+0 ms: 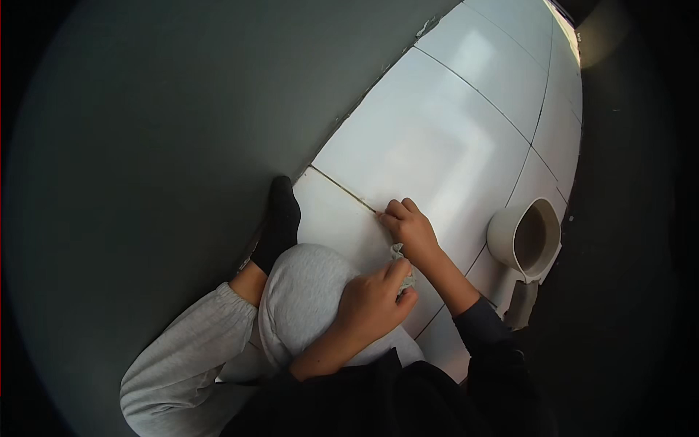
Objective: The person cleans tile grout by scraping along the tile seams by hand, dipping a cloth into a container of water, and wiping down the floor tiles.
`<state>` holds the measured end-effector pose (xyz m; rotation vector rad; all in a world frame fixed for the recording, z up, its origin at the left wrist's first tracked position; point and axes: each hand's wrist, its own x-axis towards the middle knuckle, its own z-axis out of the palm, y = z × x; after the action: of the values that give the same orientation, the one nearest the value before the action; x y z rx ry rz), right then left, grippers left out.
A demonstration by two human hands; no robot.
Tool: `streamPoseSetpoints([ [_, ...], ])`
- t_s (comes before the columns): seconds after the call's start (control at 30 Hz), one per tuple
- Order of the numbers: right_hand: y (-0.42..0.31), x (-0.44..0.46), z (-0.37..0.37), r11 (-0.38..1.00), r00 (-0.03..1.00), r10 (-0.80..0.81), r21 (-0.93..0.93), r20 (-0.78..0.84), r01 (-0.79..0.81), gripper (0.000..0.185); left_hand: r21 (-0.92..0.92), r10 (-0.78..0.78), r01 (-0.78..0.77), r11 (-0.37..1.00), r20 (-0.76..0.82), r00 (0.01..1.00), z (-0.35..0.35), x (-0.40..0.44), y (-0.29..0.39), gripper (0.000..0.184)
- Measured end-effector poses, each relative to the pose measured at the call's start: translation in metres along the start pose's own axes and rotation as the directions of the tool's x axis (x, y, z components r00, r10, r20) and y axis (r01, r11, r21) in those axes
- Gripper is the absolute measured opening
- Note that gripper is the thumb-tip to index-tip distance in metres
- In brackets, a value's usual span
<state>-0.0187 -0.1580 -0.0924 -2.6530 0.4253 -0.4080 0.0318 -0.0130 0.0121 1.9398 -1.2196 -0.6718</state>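
White floor tiles (437,109) with dark joints lie in front of me. My right hand (409,227) is closed at one joint (342,188), its fingertips down at the line where the brown-stained part turns dark. Anything pinched in those fingers is too small or hidden to make out. Nearer my body, my left hand (375,302) is closed around a crumpled greyish cloth (405,280), which sticks out between the thumb and fingers and above them.
A white pot (502,237) with brownish contents stands on the tiles at the right, a grey piece (520,306) beside it. At the left are a dark grey wall (182,109), my black-socked foot (280,222) and my grey-trousered knee (306,284).
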Motion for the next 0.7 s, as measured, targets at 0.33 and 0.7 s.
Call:
streamPoseSetpoints([
  [0.33,0.006,-0.013,-0.007,0.998,0.993,-0.026,-0.053,0.113,0.032,0.028,-0.028,-0.044,0.043,0.999,-0.062,0.997,-0.004,-0.002,-0.001,0.022],
  [0.7,-0.011,0.062,0.026,0.988,0.989,-0.131,-0.073,0.069,0.136,0.023,-0.018,-0.01,0.009,1.0,-0.099,0.995,-0.001,-0.001,-0.002,0.021],
])
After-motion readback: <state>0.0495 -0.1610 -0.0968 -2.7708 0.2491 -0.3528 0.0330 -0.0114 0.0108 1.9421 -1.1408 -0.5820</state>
